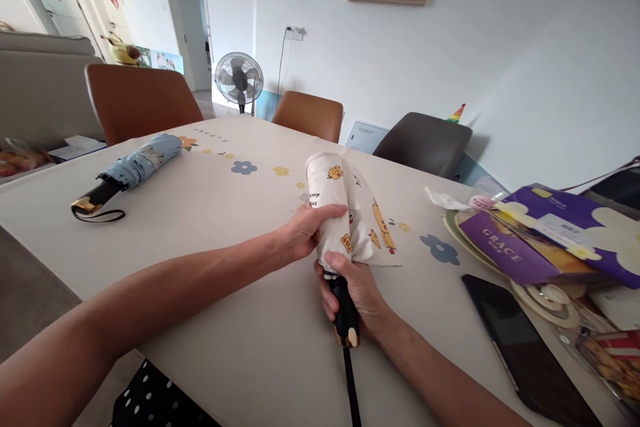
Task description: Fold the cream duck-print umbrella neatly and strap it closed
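Observation:
A cream folding umbrella (334, 203) printed with little bears and carrots lies over the table in front of me. My left hand (306, 230) is wrapped round its gathered canopy, thumb on top. My right hand (356, 293) grips the black handle (346, 317), whose strap hangs down over the table edge. Part of the canopy fans out loose to the right. A second, light blue folded umbrella (135, 170) with a black and gold handle lies apart at the far left of the table.
The table (225, 253) has a cream cloth with flower prints. At the right are a dark phone (520, 347), purple boxes (555, 237) on plates and snack packets. Brown and grey chairs (307, 115) stand around; a fan (239, 80) stands behind.

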Tool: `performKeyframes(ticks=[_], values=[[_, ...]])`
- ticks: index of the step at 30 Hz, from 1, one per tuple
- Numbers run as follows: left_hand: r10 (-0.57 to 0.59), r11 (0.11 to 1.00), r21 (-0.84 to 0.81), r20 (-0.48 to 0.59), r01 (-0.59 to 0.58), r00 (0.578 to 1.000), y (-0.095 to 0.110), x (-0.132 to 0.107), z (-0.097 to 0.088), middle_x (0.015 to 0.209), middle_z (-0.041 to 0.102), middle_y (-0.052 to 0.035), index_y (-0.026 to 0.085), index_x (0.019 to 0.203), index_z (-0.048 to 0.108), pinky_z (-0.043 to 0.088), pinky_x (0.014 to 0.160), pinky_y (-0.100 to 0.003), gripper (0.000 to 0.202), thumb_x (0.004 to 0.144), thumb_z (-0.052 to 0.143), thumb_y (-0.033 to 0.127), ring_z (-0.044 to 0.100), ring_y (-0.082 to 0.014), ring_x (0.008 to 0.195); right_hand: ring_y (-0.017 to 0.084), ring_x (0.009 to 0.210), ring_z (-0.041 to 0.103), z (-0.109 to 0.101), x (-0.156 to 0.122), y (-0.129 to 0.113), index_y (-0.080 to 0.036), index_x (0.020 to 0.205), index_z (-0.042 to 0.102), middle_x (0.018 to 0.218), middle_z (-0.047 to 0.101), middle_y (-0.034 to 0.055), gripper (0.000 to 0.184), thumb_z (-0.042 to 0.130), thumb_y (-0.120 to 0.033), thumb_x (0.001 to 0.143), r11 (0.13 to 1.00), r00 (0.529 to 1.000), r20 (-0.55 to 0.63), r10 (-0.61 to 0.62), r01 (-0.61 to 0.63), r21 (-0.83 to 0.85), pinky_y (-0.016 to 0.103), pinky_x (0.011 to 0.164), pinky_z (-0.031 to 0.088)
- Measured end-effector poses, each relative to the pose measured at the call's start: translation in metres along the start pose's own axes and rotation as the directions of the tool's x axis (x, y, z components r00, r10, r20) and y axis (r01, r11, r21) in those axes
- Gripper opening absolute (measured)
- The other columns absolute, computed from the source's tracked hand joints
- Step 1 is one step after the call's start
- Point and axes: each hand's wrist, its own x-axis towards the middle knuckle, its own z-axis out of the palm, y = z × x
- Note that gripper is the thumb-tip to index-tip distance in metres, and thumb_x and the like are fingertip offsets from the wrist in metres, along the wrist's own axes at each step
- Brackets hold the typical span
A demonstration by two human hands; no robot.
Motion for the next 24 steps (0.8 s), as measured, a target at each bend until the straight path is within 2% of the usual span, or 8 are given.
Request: performKeyframes(ticks=[7, 13, 17, 24], values=[[-0.003, 0.997, 0.083, -0.022, 0.005, 1.000, 0.001, 0.000, -0.004, 0.082, 0.064, -0.0094, 0.014, 0.093, 0.058, 0.052, 0.067, -0.037, 0.031, 0.066, 0.068, 0.026, 0.061, -0.0219, 0.073, 0.010, 0.026, 0.038, 0.000, 0.000, -0.003, -0.016, 0.068, 0.055, 0.032, 0.044, -0.0037, 0.035, 0.049, -0.049, 0.078, 0.999, 0.999, -0.007, 0.039, -0.039, -0.030, 0.021, 0.032, 0.033], [0.018, 0.999, 0.027, -0.012, -0.017, 1.000, 0.001, -0.003, -0.002, 0.086, 0.065, -0.0102, 0.014, 0.093, 0.059, 0.051, 0.077, -0.039, 0.031, 0.065, 0.070, 0.022, 0.061, -0.0230, 0.081, 0.009, 0.026, 0.037, -0.001, 0.001, -0.001, -0.016, 0.065, 0.053, 0.032, 0.044, -0.0039, 0.038, 0.052, -0.052, 0.076, 0.998, 0.998, 0.012, 0.056, -0.056, 0.002, 0.021, 0.031, 0.032], [0.030, 0.999, 0.027, 0.011, -0.031, 0.999, 0.000, -0.005, 0.000, 0.086, 0.065, -0.0100, 0.014, 0.091, 0.060, 0.050, 0.079, -0.041, 0.031, 0.065, 0.072, 0.026, 0.061, -0.0239, 0.082, 0.008, 0.024, 0.033, -0.004, 0.001, 0.001, -0.016, 0.060, 0.051, 0.030, 0.041, -0.0041, 0.045, 0.050, -0.058, 0.075, 0.997, 0.998, 0.043, 0.039, -0.042, 0.065, 0.020, 0.029, 0.030], [-0.009, 0.995, -0.094, 0.008, 0.009, 1.000, -0.001, -0.003, 0.006, 0.091, 0.065, -0.0105, 0.015, 0.101, 0.058, 0.050, 0.079, -0.036, 0.038, 0.068, 0.070, 0.030, 0.062, -0.0216, 0.082, 0.007, 0.023, 0.030, -0.007, -0.001, -0.002, -0.017, 0.058, 0.049, 0.029, 0.040, -0.0046, 0.044, 0.051, -0.057, 0.074, 0.989, 0.989, 0.133, 0.069, -0.085, 0.118, 0.019, 0.028, 0.029]])
